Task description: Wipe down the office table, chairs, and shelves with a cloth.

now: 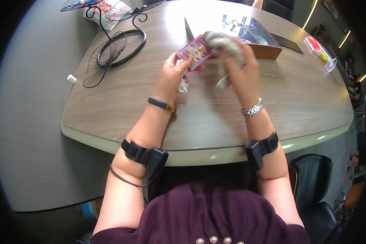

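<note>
My left hand grips a small, colourful purple-and-pink printed box or card by its lower left edge. A crumpled bit of white cloth or tissue sticks out below those fingers. In my right hand is a grey-white cloth, bunched up and blurred by motion. It reaches the upper right corner of the printed piece; whether the two touch, I cannot tell. Both hands are above the wood-grain table. Just beyond my right hand stands a wooden display case with a compartmented, glassy top.
A black wire stand with leaf-shaped trays is at the left. Behind it lies a printed plastic bag; a small white cap sits by the left edge. At right are a dark flat panel, red-and-yellow packets and a clear container.
</note>
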A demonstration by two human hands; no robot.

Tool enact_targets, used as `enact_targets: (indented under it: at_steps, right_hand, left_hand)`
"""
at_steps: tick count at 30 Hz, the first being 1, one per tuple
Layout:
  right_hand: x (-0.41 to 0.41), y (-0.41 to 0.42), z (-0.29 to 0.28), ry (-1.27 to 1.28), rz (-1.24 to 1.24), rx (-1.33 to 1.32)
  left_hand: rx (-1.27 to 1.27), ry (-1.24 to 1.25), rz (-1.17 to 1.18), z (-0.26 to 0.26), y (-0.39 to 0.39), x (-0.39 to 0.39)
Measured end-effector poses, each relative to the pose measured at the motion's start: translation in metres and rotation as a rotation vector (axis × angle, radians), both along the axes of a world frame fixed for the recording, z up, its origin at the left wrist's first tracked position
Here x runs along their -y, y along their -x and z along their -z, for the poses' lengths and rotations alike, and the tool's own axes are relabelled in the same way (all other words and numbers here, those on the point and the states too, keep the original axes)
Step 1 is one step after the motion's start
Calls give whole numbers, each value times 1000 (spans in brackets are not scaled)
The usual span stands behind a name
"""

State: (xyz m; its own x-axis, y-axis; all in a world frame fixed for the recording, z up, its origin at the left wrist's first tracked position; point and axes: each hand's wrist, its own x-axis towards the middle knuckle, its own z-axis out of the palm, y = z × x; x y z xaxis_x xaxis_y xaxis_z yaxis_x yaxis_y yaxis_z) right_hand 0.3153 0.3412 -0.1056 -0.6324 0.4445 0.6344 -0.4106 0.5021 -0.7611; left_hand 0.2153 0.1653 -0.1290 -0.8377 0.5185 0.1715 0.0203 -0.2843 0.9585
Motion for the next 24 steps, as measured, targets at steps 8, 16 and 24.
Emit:
enact_targets:
  at_steps: [8,16,24]
  right_hand:
    - [23,0,-8,-823,268,-101]
    - [-13,0,-10,-511,426,-171]
    - [-43,1,5,592,-40,-128]
  left_hand:
    - [-108,-5,165,-4,-27,-8]
    - [-114,137,226,-18,-42,-8]
    - [-21,-26,214,-18,-38,-9]
